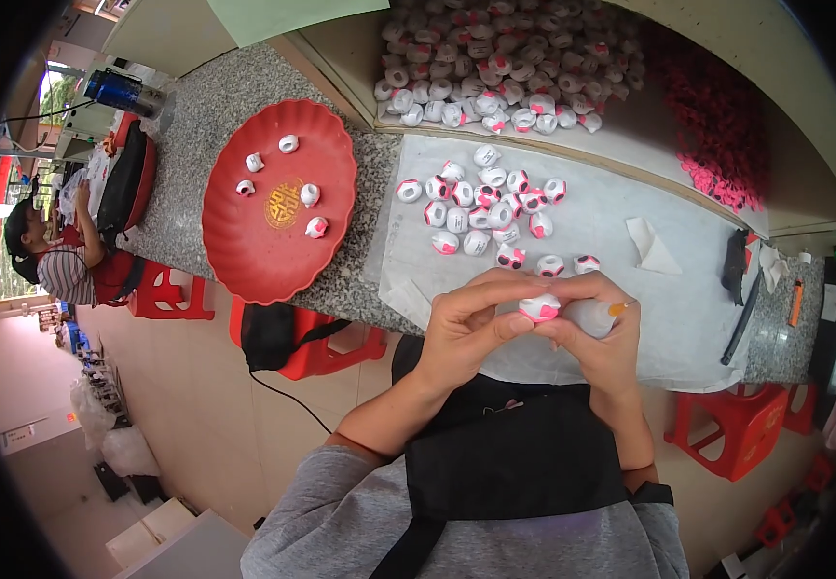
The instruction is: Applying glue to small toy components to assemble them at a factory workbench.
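My left hand [468, 326] pinches a small white cat-like toy head [539, 306] with pink trim between thumb and fingers. My right hand [611, 352] is curled around a translucent squeeze bottle [587, 318] with an orange tip, and its fingertips meet the toy head from the other side. Just beyond my hands, a loose group of similar white-and-pink toy heads [476, 217] lies on a white sheet [620, 193] over the table. A few of these, such as one dark-faced toy head [510, 256], lie close to my fingers.
On the left, a red scalloped tray [230, 227] holds several toy heads. Many more heads [505, 58] and a pile of pink pieces [722, 164] fill the shelf behind. A crumpled tissue [651, 246] lies right. Red stools [731, 425] stand below; another person [66, 265] sits far left.
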A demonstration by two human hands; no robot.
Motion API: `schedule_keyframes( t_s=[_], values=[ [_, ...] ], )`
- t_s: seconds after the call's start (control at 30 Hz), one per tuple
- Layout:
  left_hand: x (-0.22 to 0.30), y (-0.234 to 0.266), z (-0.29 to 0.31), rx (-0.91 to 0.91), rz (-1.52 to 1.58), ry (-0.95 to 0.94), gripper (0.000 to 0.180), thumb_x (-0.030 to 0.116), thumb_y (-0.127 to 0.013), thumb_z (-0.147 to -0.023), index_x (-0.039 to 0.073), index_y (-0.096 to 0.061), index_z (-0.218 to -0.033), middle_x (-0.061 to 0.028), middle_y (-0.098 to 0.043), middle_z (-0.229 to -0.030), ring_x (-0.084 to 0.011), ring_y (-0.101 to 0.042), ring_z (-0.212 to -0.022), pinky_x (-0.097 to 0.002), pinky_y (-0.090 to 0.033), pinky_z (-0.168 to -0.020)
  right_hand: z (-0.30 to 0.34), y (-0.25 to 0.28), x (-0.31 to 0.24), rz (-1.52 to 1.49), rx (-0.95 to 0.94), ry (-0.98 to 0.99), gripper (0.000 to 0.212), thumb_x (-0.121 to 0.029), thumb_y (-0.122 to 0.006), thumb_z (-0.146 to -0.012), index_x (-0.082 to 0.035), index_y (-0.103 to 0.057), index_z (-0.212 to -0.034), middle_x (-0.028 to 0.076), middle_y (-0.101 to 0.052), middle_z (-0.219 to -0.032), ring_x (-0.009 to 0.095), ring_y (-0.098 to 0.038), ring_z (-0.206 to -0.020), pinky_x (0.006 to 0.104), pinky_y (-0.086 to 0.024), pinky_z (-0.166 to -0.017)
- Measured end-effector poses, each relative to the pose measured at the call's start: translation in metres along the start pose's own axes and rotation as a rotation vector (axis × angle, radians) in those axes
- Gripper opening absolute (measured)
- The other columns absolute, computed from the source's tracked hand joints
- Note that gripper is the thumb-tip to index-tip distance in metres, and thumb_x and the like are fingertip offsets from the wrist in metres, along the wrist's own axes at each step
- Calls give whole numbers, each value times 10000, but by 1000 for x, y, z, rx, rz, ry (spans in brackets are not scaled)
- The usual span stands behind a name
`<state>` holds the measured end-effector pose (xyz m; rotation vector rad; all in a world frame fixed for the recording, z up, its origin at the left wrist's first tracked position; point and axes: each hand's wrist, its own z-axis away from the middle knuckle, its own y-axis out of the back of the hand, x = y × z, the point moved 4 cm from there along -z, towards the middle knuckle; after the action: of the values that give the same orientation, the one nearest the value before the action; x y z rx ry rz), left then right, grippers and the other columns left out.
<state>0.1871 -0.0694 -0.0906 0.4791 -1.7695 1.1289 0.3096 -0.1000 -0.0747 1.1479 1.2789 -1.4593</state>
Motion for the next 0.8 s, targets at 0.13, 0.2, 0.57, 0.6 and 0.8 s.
schedule_keyframes(
  t_s=[0.13, 0.2, 0.57, 0.6, 0.8],
  values=[
    [1, 0, 0, 4, -31, -41, 256, 21, -547, -706, -21, -527, -958, -126, -512, -975, -198, -452, -952, -300, -333, -834, 0, 0, -1, 4, 1, 4, 246, -24, -666, -602, -10, -567, -826, 14, -539, -674, 55, -461, -594, 180, -365, -541],
    [1, -1, 0, 5, -32, -38, 253, 22, -547, -707, -21, -529, -956, -126, -514, -974, -198, -453, -950, -300, -333, -834, 0, 0, -2, -3, 5, 4, 247, -26, -666, -603, -10, -568, -829, 13, -539, -672, 56, -462, -593, 180, -365, -541],
    [2, -1, -4, -26, -57, -57, 247, 22, -546, -712, -21, -531, -954, -129, -512, -959, -196, -465, -930, -289, -361, -804, -1, 2, 0, -30, -2, -3, 245, -31, -665, -608, -6, -567, -831, 23, -546, -683, 59, -470, -603, 182, -370, -552],
    [2, -1, -4, -24, -50, -46, 248, 22, -549, -710, -20, -533, -954, -126, -513, -959, -193, -466, -929, -288, -361, -802, -1, 3, 1, -42, 0, -9, 241, -34, -667, -608, -6, -567, -825, 24, -546, -684, 60, -470, -605, 183, -371, -553],
    [2, 0, -3, -37, -104, -36, 244, 35, -561, -701, -20, -537, -937, -136, -519, -945, -209, -474, -919, -306, -357, -807, 0, 4, 4, -79, -16, -24, 227, -44, -670, -607, -6, -564, -805, 28, -545, -691, 61, -467, -608, 184, -372, -553]
  ],
)
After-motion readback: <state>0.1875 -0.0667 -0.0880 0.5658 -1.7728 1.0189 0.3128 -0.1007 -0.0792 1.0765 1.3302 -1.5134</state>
